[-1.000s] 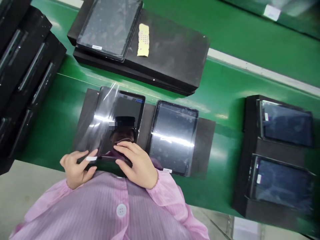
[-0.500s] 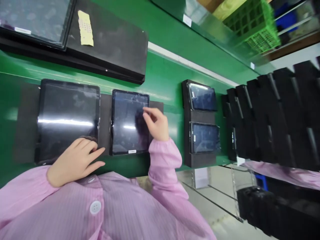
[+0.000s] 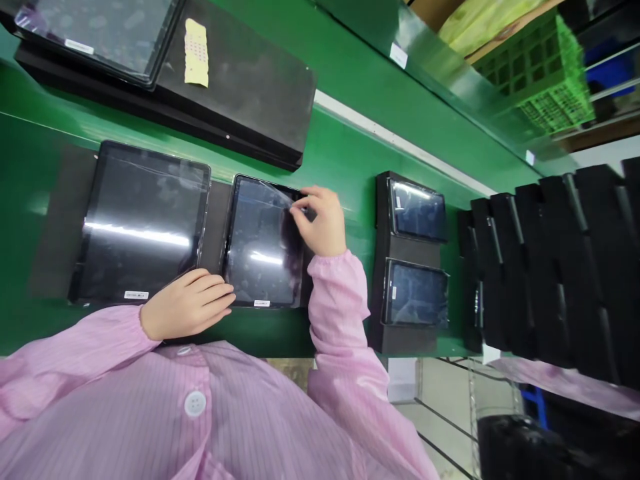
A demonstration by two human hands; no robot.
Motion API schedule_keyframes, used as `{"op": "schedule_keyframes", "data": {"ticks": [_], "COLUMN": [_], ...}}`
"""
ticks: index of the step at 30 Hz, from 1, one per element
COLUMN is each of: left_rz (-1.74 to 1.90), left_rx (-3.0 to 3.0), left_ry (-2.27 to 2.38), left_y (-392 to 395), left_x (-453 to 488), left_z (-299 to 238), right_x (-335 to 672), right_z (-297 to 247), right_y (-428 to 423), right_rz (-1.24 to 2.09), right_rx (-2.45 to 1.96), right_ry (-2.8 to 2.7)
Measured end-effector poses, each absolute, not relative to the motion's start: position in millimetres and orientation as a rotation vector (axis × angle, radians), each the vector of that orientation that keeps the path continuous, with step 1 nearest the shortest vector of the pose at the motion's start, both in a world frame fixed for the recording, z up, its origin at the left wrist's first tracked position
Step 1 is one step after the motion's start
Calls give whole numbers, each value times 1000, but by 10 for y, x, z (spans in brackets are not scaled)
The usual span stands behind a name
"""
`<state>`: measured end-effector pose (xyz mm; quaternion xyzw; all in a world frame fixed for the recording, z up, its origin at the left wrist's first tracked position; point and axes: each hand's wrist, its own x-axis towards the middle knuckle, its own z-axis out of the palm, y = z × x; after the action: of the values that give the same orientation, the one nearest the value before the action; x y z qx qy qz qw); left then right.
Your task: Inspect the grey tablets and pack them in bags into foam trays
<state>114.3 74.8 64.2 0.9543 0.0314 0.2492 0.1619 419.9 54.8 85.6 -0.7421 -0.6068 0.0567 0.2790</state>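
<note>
In the head view, a tablet with a dark glossy screen and a small white label lies on a dark mat before me. My right hand pinches the clear protective film at its upper right corner, where the film looks lifted and creased. Fingers stretched out, my left hand rests by the tablet's lower left corner, holding nothing. To the left lies a larger tablet, also labelled; my left hand covers its lower right corner.
Two smaller tablets lie on a black block to the right. Beyond them stands a row of black slotted holders. A black box with a yellow paper strip and another tablet stands behind. A green crate sits upper right.
My right hand has moved up to the tablet's upper corner, and the film there now shows a lifted crease. My left hand has shifted right and flattened, uncovering the larger tablet's label.
</note>
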Motion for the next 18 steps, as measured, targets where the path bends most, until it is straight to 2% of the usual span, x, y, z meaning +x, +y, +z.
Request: {"op": "schedule_keyframes", "data": {"ticks": [4,9,11,13,18], "left_rz": [794,773,750,738,727], "left_rx": [2717,2720,2734,2748,2781], "left_ry": [-60,-46,-40,-34,-89], "left_y": [769,783,784,785,794], "left_x": [1137,1137,1139,1139,1107], "left_z": [636,664,685,699,690], "right_x": [3681,3623,3747,3856,3891], "right_z": [1165,1439,1414,1340,1185], "right_y": [47,-682,-961,-1194,-1411], "right_rz": [668,1592,1648,1547,1351], "right_rx": [-1816,-1469,-1393,-1358,-1197], "right_ry": [-1648,-1384,-1159,-989,-918]}}
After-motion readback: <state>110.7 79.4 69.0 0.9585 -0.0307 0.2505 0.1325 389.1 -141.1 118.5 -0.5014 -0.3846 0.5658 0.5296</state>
